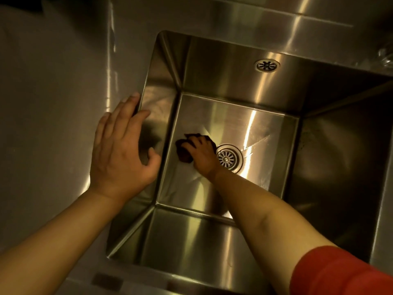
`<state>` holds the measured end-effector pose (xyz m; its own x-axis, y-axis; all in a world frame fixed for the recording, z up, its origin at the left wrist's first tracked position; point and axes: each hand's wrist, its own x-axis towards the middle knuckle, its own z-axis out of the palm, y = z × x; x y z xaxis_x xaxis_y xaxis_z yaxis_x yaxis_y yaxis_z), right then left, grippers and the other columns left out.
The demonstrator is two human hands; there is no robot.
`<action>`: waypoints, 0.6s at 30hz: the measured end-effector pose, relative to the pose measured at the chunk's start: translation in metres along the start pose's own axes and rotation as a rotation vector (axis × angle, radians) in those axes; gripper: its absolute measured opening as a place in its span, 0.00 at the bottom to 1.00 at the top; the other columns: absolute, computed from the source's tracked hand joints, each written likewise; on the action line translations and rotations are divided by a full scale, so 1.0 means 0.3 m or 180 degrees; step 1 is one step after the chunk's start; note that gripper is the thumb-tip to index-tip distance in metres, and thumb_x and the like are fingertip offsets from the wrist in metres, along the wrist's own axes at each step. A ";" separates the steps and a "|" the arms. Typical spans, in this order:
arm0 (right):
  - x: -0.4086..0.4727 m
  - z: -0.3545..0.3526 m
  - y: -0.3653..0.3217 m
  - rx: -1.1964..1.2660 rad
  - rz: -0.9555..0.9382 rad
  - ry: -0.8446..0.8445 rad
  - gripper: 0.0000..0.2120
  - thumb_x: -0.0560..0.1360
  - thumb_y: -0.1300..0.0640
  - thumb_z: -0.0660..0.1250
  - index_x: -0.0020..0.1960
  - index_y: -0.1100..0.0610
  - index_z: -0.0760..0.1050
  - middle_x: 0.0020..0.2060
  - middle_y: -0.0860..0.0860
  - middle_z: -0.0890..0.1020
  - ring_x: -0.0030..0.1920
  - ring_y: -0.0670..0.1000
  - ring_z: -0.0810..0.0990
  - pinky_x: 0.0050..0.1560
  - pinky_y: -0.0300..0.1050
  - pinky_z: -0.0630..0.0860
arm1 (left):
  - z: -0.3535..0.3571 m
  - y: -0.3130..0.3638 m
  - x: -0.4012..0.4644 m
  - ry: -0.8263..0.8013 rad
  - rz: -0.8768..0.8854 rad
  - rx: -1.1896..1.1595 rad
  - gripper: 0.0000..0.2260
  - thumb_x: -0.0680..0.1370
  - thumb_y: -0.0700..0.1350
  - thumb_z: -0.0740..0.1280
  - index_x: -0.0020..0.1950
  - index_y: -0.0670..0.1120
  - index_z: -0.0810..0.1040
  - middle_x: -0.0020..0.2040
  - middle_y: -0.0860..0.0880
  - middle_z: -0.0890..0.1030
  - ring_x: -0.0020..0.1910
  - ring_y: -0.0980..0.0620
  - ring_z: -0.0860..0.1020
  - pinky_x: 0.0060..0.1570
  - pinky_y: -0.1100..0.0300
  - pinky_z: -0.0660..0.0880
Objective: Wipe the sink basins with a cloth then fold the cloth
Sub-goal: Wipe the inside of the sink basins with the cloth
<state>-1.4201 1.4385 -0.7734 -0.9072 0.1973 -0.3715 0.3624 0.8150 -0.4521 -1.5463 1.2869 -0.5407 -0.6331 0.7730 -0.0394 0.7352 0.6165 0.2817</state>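
Note:
A deep stainless steel sink basin (265,86) fills the middle of the view. On its floor, left of the round drain (229,159), lies a small dark brown cloth (183,155). My right hand (201,155) reaches down into the basin and presses on the cloth, fingers spread over it and covering most of it. My left hand (121,150) rests on the basin's left rim with fingers straight, the thumb hanging over the edge.
A steel counter (53,103) lies left of the basin. An overflow grille (267,65) sits in the basin's back wall. A raised steel ledge (276,15) runs behind the sink. Something clear and crinkled (386,56) shows at the right edge.

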 end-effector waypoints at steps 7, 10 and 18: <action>0.021 -0.200 0.315 -0.0164 0.1166 0.0677 0.32 0.69 0.59 0.69 0.73 0.50 0.71 0.72 0.54 0.71 0.66 0.61 0.72 0.65 0.51 0.68 | -0.009 0.005 0.004 -0.0019 -0.0028 -0.0054 0.31 0.72 0.51 0.67 0.76 0.47 0.69 0.84 0.49 0.59 0.83 0.48 0.57 0.81 0.46 0.53; -0.098 -0.261 0.466 -0.0001 0.1711 0.0837 0.31 0.70 0.59 0.68 0.73 0.52 0.70 0.70 0.58 0.71 0.66 0.64 0.71 0.67 0.54 0.67 | -0.013 0.011 0.005 0.0019 -0.0046 -0.0047 0.32 0.72 0.51 0.67 0.75 0.47 0.70 0.83 0.49 0.59 0.83 0.47 0.58 0.80 0.47 0.53; -0.590 -0.020 0.386 -0.0288 0.1166 -0.0245 0.39 0.76 0.57 0.67 0.83 0.46 0.54 0.82 0.53 0.53 0.82 0.59 0.45 0.78 0.66 0.54 | -0.017 0.017 0.008 0.0041 -0.0031 -0.0047 0.31 0.71 0.50 0.68 0.74 0.45 0.72 0.83 0.48 0.60 0.82 0.47 0.59 0.80 0.44 0.55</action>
<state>-1.2186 1.5013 -0.7552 -0.7011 0.4457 -0.5566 0.6361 0.7436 -0.2059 -1.5452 1.2913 -0.5344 -0.6435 0.7649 -0.0301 0.7253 0.6218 0.2954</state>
